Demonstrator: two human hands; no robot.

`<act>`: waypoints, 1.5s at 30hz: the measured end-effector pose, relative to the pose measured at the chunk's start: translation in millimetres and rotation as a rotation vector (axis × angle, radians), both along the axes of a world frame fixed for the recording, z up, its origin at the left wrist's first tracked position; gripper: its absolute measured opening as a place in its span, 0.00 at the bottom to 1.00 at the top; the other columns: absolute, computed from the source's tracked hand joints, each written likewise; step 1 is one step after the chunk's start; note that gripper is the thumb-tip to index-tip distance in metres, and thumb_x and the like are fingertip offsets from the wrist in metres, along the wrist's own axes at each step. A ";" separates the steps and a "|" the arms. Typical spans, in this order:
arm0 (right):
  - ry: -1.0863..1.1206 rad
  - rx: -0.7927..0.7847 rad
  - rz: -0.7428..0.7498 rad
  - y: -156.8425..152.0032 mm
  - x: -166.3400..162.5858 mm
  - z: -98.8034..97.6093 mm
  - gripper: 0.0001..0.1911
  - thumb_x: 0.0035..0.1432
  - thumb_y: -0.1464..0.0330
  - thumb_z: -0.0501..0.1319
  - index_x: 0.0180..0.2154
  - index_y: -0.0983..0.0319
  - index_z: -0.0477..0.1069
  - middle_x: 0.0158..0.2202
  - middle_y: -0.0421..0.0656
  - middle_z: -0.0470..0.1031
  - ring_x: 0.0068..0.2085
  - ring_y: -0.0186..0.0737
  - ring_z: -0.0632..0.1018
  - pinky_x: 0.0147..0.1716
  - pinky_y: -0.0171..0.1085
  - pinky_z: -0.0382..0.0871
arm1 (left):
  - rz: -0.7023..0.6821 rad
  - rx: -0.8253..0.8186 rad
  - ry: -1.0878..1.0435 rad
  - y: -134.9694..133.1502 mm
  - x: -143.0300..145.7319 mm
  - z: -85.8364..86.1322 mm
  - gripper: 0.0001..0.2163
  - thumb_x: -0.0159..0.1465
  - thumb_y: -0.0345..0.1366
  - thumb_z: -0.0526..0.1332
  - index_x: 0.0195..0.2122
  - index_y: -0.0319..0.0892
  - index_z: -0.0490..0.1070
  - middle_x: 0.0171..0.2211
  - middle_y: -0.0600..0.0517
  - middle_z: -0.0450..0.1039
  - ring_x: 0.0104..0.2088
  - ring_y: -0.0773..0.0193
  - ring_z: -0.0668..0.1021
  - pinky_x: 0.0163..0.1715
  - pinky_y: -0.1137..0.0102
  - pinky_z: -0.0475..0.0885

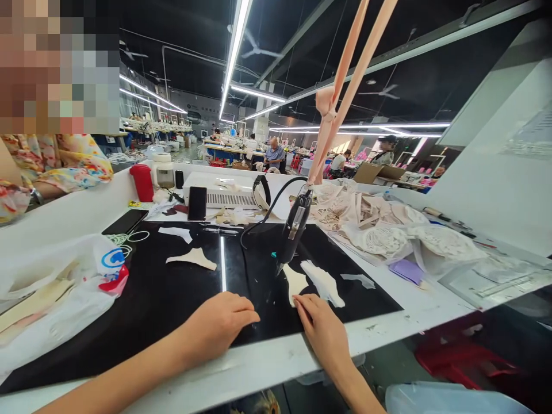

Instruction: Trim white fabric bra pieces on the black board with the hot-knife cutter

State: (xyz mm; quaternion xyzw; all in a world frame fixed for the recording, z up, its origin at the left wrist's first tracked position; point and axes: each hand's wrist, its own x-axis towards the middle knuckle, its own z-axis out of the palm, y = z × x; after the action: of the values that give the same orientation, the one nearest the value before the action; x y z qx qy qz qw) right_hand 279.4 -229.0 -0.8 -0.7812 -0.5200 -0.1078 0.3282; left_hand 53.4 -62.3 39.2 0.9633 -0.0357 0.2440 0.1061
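Note:
My right hand [323, 330] pinches the lower end of a small cream fabric piece [295, 283] lying on the black mat [181, 310]. Just above that piece hangs a black corded hand tool [296, 227], its narrow tip pointing down at the fabric's upper edge. Peach elastic straps [334, 112] hold the tool from above. My left hand [224, 322] rests on the mat near its front edge, fingers curled, with nothing seen in them. Right of the pinched piece lies a white cut piece [322, 282]. Another cream piece [192, 259] lies farther left.
A plastic bag [64, 293] with fabric fills the left side. Lace garments [371, 213] are heaped at the right. Behind the mat stand a phone [197, 203], a white vented box [224, 192] and a red container [141, 183]. A person in a floral sleeve [73, 158] is at left.

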 end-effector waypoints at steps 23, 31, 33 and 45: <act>0.844 0.242 0.045 49.0 62.7 48.4 0.20 0.58 0.50 0.63 0.34 0.61 0.74 0.30 0.43 0.81 0.23 0.40 0.79 0.17 0.33 0.66 | 0.285 0.055 0.342 -52.8 85.4 -3.3 0.15 0.73 0.43 0.53 0.55 0.43 0.71 0.39 0.46 0.74 0.37 0.53 0.81 0.35 0.64 0.74; 0.879 0.725 0.033 99.4 98.4 92.0 0.16 0.65 0.55 0.63 0.39 0.62 0.70 0.36 0.40 0.79 0.35 0.34 0.81 0.37 0.36 0.76 | 0.278 0.016 0.322 -52.3 85.8 -8.2 0.15 0.72 0.44 0.54 0.53 0.42 0.71 0.39 0.45 0.75 0.35 0.53 0.81 0.34 0.64 0.74; 0.825 0.848 0.070 93.1 90.4 104.3 0.18 0.61 0.51 0.64 0.38 0.60 0.68 0.35 0.38 0.78 0.36 0.33 0.80 0.40 0.35 0.75 | 0.277 0.011 0.309 -52.4 84.7 -9.4 0.15 0.72 0.44 0.54 0.53 0.42 0.71 0.39 0.45 0.75 0.36 0.54 0.81 0.35 0.65 0.75; 1.014 0.620 0.357 -1.3 -37.2 95.7 0.16 0.64 0.52 0.61 0.38 0.57 0.71 0.20 0.35 0.64 0.23 0.34 0.67 0.25 0.33 0.68 | 0.135 -0.986 0.200 -27.8 69.0 -5.0 0.26 0.75 0.48 0.39 0.53 0.40 0.73 0.43 0.45 0.80 0.42 0.60 0.80 0.42 0.66 0.73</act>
State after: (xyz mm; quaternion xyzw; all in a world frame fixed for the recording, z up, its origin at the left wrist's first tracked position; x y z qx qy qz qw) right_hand 242.2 -230.2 94.9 -0.5045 -0.3665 0.1872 0.7590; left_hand 122.4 -90.1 34.2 0.8173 0.1564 0.1449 0.5353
